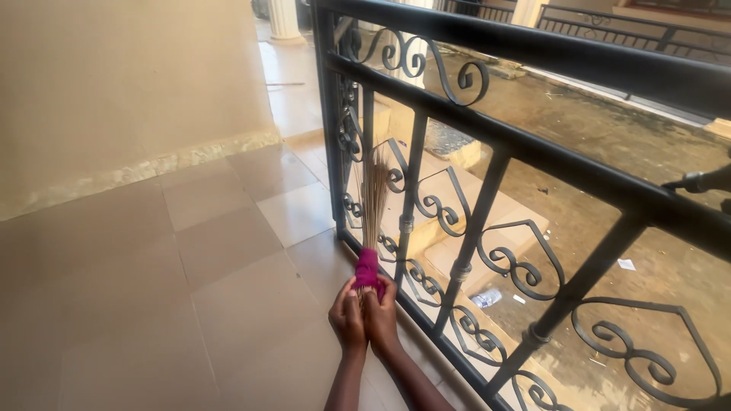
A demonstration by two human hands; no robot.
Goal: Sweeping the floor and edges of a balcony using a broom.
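Head view: our left hand (348, 316) and right hand (381, 313) both close around the broom (371, 228) by its magenta wrap, beside the black railing (487, 137)

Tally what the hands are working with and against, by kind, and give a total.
Hands: 2, left hand and right hand, both closed on the broom
Broom with magenta grip: 1
Black iron railing: 1
Total: 4

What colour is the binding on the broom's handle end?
Magenta-pink binding on the broom, gripped by both hands; head view.
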